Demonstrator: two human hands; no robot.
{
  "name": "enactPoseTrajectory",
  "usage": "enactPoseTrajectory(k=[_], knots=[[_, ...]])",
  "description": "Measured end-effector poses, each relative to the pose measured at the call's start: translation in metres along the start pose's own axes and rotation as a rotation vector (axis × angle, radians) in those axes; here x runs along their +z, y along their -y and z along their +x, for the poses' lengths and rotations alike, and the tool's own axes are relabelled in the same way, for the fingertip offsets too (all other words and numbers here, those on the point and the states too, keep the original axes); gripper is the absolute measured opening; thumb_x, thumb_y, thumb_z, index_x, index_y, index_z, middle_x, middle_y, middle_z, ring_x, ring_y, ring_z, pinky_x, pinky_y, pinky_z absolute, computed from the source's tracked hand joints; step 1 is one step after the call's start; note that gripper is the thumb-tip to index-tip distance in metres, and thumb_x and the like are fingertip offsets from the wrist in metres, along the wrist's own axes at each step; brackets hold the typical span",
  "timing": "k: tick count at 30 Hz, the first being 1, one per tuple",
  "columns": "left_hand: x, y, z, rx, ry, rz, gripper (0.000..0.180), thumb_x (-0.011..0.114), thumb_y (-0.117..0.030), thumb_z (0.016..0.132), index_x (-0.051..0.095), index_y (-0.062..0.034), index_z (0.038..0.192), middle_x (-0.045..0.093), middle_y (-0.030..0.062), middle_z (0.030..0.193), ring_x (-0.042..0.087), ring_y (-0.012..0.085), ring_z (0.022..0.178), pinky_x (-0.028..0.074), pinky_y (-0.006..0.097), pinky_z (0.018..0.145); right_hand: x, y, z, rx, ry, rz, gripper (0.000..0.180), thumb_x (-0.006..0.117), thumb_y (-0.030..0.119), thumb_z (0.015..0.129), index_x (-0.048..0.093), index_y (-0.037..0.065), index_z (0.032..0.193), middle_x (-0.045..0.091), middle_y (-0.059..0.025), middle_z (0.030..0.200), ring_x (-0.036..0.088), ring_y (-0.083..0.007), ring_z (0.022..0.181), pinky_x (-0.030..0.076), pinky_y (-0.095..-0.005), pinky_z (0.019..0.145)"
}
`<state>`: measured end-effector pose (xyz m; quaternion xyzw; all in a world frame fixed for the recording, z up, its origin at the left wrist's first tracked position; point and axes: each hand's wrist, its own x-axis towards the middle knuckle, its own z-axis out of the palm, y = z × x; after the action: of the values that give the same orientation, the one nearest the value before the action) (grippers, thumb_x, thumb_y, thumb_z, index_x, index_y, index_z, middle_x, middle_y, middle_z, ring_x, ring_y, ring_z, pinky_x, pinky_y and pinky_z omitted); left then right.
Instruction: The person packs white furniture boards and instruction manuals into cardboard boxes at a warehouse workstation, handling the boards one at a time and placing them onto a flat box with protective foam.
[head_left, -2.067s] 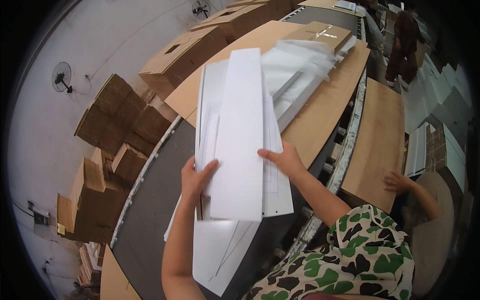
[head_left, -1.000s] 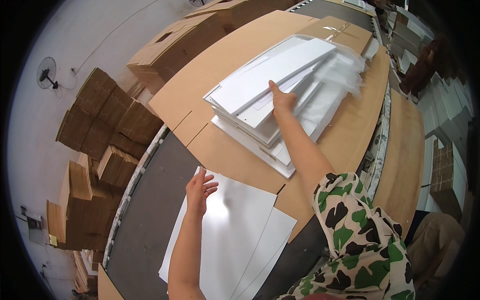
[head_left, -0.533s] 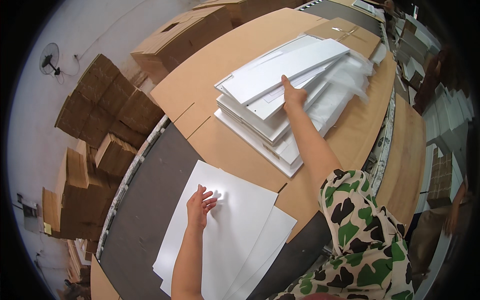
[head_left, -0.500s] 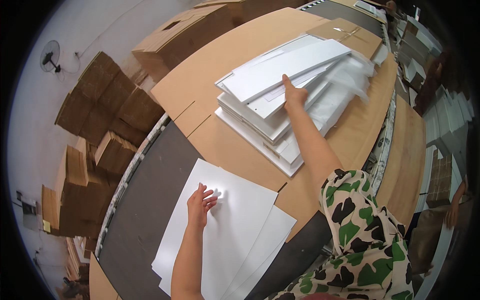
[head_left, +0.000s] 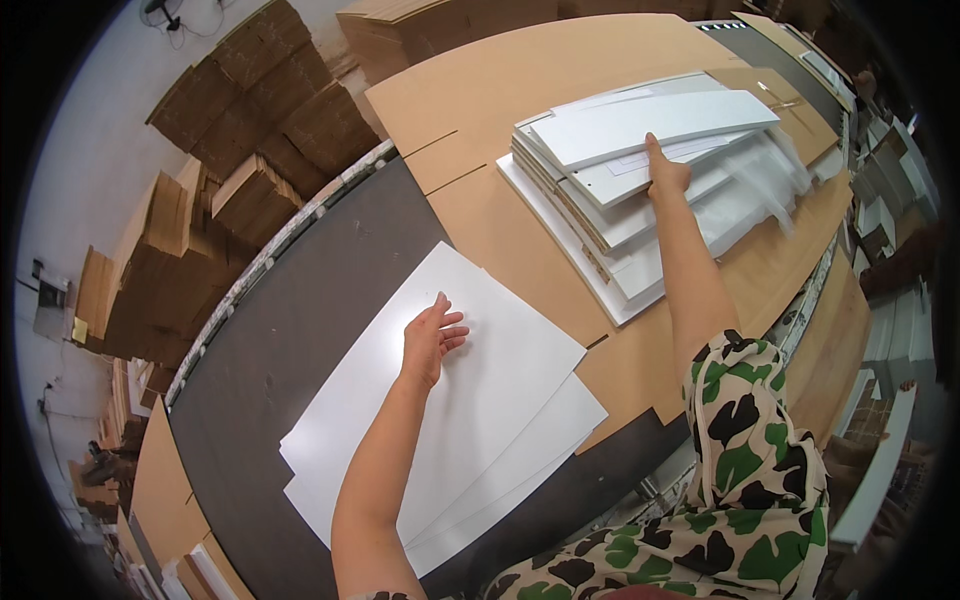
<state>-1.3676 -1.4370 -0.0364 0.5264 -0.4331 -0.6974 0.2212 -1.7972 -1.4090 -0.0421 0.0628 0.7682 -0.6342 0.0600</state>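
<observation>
My left hand hovers over or lightly touches several large, thin white sheets, fanned out in front of me. Its fingers are loosely apart and hold nothing. At the upper right, a stack of white boards lies on flat cardboard. My right hand is at the stack's near side, thumb on the edge of the narrow white panel on top. The other fingers curl down by the boards and are partly hidden. Beneath that panel, more boards and a printed paper stick out.
Translucent wrapping spills over the stack's right side. A dark conveyor belt runs under the cardboard and sheets, with a pale rail along its left edge. Cardboard piles stand beyond it. A wooden surface borders the right.
The view has swung, so everything sits further right and higher. The upper boards look slightly shifted over the bottom one. Both hands keep nearly the same places on sheets and stack.
</observation>
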Motion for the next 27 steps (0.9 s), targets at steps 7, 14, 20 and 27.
enactPoseTrajectory(k=[7,14,20,27], knots=[[-0.017,0.001,-0.005,0.006,-0.023,0.020,0.065,0.057,-0.049,0.081,0.045,0.0046,0.116,0.056,0.0149,0.101,0.059,0.0212,0.082,0.049,0.031,0.071,-0.006,-0.002,0.008,0.021,0.121,-0.095,0.092,0.079,0.050,0.056,0.047,-0.019,0.107,0.053,-0.0262,0.113,0.054,-0.0312,0.102,0.047,-0.0357,0.081],[-0.003,-0.001,0.000,0.036,0.004,0.026,0.060,0.059,-0.046,0.081,0.050,0.0043,0.113,0.057,0.0157,0.101,0.059,0.0214,0.081,0.049,0.030,0.070,-0.003,-0.024,0.041,0.029,0.196,-0.055,0.091,0.077,0.051,0.059,0.046,-0.019,0.108,0.050,-0.0260,0.116,0.054,-0.0298,0.102,0.049,-0.0381,0.076],[0.043,-0.007,0.006,0.085,0.183,0.098,0.051,0.057,-0.040,0.084,0.051,0.0040,0.109,0.057,0.0141,0.098,0.059,0.0193,0.078,0.049,0.029,0.069,-0.031,0.021,-0.022,0.117,0.407,-0.331,0.062,0.068,0.054,0.069,0.057,-0.006,0.078,0.057,-0.0107,0.063,0.057,-0.0181,0.048,0.042,-0.0313,0.036],[0.106,-0.020,0.040,0.152,0.269,0.154,0.059,0.059,-0.037,0.083,0.043,0.0062,0.119,0.057,0.0128,0.094,0.058,0.0180,0.075,0.050,0.029,0.066,-0.069,0.038,-0.031,-0.189,0.500,-0.653,0.065,0.059,0.061,0.073,0.050,0.000,0.053,0.050,-0.0078,0.046,0.042,-0.0142,0.034,0.033,-0.0285,0.032]])
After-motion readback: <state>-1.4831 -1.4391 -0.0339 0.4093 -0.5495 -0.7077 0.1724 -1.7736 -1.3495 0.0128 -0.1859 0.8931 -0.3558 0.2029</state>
